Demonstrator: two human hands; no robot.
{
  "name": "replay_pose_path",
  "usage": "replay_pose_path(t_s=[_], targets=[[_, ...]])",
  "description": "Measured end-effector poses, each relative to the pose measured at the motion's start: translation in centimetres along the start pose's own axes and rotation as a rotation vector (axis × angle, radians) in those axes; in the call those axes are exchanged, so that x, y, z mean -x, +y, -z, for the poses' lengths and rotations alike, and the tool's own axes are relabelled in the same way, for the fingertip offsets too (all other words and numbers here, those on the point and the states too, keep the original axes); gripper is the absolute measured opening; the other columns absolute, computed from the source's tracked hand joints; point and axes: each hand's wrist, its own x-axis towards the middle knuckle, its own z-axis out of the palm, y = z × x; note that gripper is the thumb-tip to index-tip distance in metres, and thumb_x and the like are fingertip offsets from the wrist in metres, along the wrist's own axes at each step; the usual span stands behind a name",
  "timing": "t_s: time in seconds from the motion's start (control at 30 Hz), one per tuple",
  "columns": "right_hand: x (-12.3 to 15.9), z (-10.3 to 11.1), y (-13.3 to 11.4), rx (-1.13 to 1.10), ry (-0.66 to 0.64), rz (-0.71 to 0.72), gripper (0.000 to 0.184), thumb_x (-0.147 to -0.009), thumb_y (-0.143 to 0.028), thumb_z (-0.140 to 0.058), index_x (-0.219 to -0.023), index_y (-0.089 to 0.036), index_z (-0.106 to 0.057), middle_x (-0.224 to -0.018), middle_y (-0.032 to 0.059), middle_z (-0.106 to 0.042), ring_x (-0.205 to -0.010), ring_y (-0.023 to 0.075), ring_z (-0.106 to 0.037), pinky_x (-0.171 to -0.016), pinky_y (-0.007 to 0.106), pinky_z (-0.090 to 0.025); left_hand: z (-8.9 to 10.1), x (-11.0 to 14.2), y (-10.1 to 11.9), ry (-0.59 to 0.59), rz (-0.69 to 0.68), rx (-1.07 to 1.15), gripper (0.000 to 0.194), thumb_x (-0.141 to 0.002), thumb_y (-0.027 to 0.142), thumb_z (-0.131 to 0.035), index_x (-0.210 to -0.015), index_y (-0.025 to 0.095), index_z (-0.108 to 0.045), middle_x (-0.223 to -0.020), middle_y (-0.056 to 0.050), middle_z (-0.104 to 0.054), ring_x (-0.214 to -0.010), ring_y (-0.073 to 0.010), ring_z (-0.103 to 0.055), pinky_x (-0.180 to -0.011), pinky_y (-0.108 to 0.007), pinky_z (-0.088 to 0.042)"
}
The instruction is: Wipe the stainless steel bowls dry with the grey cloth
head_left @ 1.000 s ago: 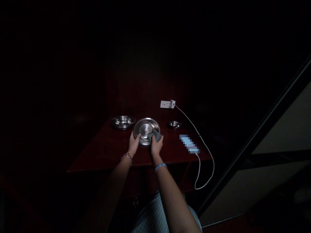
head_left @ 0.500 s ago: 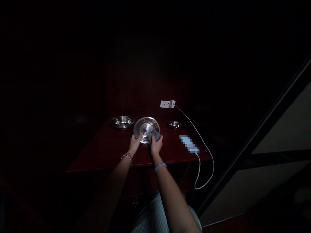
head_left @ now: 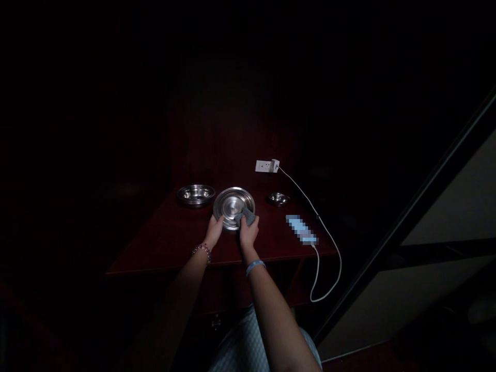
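A shiny steel plate (head_left: 233,201) with a raised rim is tilted up above the table, its inner face toward me. My left hand (head_left: 214,230) grips its lower left rim, with the thumb on the front and the other fingers hidden behind. In my right hand (head_left: 249,232) is a grey cloth (head_left: 246,216), bunched under the thumb and pressed against the plate's lower right part. The cloth covers that piece of the rim.
Stacked steel bowls (head_left: 196,196) stand at the table's back left. A small steel bowl (head_left: 279,199) sits at the right, behind a blurred-out phone (head_left: 301,230). A white cable (head_left: 327,231) runs from the wall socket (head_left: 264,166) over the edge of the dark red table (head_left: 163,253).
My left thumb has slid slightly down and left toward the plate's rim. The plate, the cloth and my right hand are nearly where they were.
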Motion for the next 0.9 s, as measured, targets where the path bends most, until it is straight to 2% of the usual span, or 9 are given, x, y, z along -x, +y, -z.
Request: replay_pose_path(t_s=[0.53,0.73,0.9], targets=[[-0.34,-0.51,0.45,0.053,0.071,-0.027,0.029,-0.085,-0.035,-0.058,-0.109,-0.018,-0.056,-0.107,0.0158,-0.073,-0.096,0.0284,-0.071,-0.086,0.036,-0.051,-0.04,0.13,0.34,0.066,0.136,-0.003,0.027,-0.078,0.017,-0.058,-0.102,0.016,-0.069,-0.11,-0.01,-0.075,-0.118,-0.0261,-0.064,-0.109,-0.041,-0.044],[-0.35,-0.48,0.45,0.021,0.073,-0.011,0.027,-0.085,-0.034,-0.057,-0.106,-0.018,-0.058,-0.107,0.0147,-0.073,-0.096,0.0268,-0.07,-0.086,0.034,-0.051,0.04,0.04,0.56,0.095,0.174,0.006,0.023,-0.077,0.018,-0.06,-0.098,0.017,-0.07,-0.102,-0.01,-0.076,-0.112,-0.0264,-0.067,-0.108,-0.042,-0.046],[-0.35,-0.42,0.38,0.011,0.065,-0.034,0.029,-0.085,-0.036,-0.058,-0.107,-0.017,-0.058,-0.107,0.0148,-0.073,-0.095,0.0261,-0.07,-0.084,0.033,-0.051,0.23,-0.05,0.31,0.101,0.202,0.015,0.022,-0.079,0.019,-0.062,-0.1,0.016,-0.069,-0.106,-0.009,-0.075,-0.113,-0.0255,-0.067,-0.11,-0.042,-0.043]])
